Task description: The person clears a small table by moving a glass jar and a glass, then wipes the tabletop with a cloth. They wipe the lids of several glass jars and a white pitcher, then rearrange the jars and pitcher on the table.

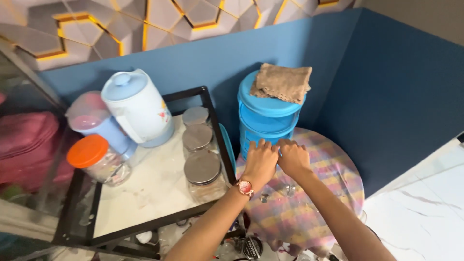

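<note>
A round desk (333, 179) draped in a pastel checked cloth stands in the corner of two dark blue walls (401, 96), its far edge close against them. At that far edge stands a tall blue round plastic container (266, 121) of stacked tiers, with a folded brown cloth (282, 82) lying on its lid. The near and right parts of the checked cloth lie bare, and white marble floor (425, 208) opens to the right of the desk.

Just left of the desk stands a black-framed shelf with a white marble top (150, 183). Along its right edge three glass jars with grey metal lids (202, 167) sit in a row from back to front. At its back left corner stands a white and pale blue electric kettle (137, 108), with a pale blue jug with a pink lid (92, 121) beside it and an orange-lidded clear jar (96, 159) at the left edge. The middle and front of the marble top are bare.

The left hand (261, 162), a watch on its wrist, and the right hand (292, 157) sit side by side, touching, at the base of the blue container; both are curled with fingers against its lowest tier, though whether they grip it I cannot tell.
</note>
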